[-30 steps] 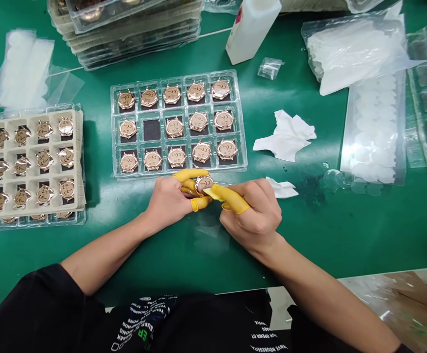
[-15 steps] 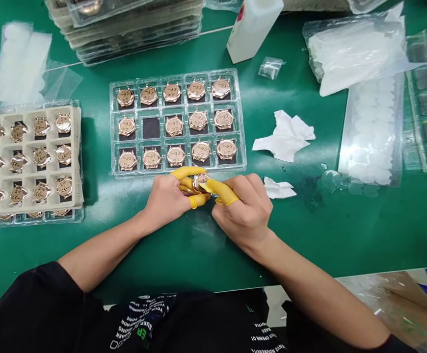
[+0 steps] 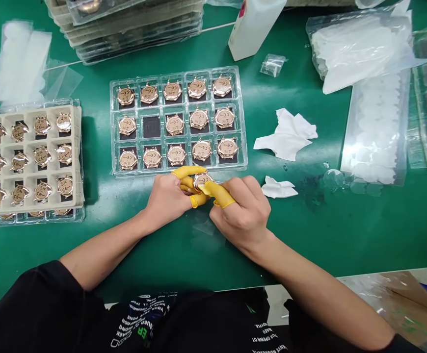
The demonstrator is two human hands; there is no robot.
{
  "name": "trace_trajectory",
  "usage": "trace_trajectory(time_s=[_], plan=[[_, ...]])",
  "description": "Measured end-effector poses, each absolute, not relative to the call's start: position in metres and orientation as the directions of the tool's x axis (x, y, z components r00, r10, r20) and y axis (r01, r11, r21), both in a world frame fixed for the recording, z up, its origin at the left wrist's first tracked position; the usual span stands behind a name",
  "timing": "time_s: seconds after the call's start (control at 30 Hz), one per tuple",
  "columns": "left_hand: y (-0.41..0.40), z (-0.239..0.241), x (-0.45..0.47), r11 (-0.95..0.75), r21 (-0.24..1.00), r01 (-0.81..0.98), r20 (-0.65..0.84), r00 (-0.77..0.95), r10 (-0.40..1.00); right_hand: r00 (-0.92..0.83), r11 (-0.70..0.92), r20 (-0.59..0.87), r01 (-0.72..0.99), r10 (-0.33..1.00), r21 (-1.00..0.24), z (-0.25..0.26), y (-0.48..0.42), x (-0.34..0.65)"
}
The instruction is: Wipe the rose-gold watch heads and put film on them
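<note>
My left hand point(image 3: 170, 196), in yellow finger cots, is closed around the rim of a rose-gold watch case point(image 3: 202, 178) whose marked back faces up. My right hand point(image 3: 243, 207) is closed too, its cot-covered thumb and finger pinched at the case's lower right edge. A small pale tip shows at that pinch against the watch back; what it belongs to is hidden by the fingers. Just beyond both hands lies a clear plastic tray point(image 3: 241, 110) of similar watch cases, backs up, with one pocket showing only its black pad.
At left stands a beige tray point(image 3: 78, 162) of watch cases on a clear one. Stacked trays point(image 3: 136, 37) and a white bottle point(image 3: 253, 29) are at the back. Right of the hands lie crumpled white cloths point(image 3: 290, 135), a small plastic bag point(image 3: 272, 64) and bagged white sheets point(image 3: 371, 132).
My right thumb and finger have shifted slightly left over the watch back. The left hand keeps its hold on the case. The view has moved a little.
</note>
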State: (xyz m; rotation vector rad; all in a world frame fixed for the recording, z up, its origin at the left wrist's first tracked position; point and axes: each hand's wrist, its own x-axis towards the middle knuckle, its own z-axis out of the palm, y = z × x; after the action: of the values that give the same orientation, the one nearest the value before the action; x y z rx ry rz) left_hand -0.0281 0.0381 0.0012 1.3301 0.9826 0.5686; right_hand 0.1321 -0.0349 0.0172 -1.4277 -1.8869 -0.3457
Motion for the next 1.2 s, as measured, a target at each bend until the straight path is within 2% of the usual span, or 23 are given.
trace_trajectory(time_s=[0.13,0.3,0.5,0.67,0.77,0.97,1.1,1.2], plan=[[0.039,-0.002,-0.029,0.166,0.97,0.177,-0.236,0.525,0.818,-0.148,0.373,0.669,0.905,0.728,-0.206,0.018,-0.04,0.129],[0.038,-0.002,-0.03,0.191,0.965,0.181,-0.26,0.53,0.808,-0.086,0.328,0.723,0.923,0.685,-0.201,0.014,-0.035,0.132],[0.039,-0.003,-0.03,0.14,0.972,0.189,-0.22,0.526,0.822,-0.178,0.379,0.699,0.914,0.693,-0.143,0.016,-0.033,0.13],[0.04,-0.002,-0.028,0.196,0.967,0.162,-0.253,0.527,0.812,-0.106,0.34,0.706,0.919,0.701,-0.199,0.015,-0.035,0.129],[0.039,-0.001,-0.027,0.235,0.959,0.16,-0.284,0.51,0.812,-0.078,0.296,0.711,0.937,0.699,-0.188,0.014,-0.031,0.13],[0.039,-0.001,-0.027,0.215,0.962,0.168,-0.271,0.504,0.82,-0.171,0.378,0.674,0.909,0.718,-0.173,0.018,-0.033,0.128],[0.039,0.001,-0.027,0.23,0.96,0.159,-0.28,0.519,0.808,-0.109,0.356,0.694,0.907,0.711,-0.223,0.017,-0.035,0.131],[0.039,0.001,-0.027,0.252,0.956,0.153,-0.295,0.517,0.804,-0.117,0.368,0.71,0.906,0.694,-0.21,0.014,-0.033,0.136]])
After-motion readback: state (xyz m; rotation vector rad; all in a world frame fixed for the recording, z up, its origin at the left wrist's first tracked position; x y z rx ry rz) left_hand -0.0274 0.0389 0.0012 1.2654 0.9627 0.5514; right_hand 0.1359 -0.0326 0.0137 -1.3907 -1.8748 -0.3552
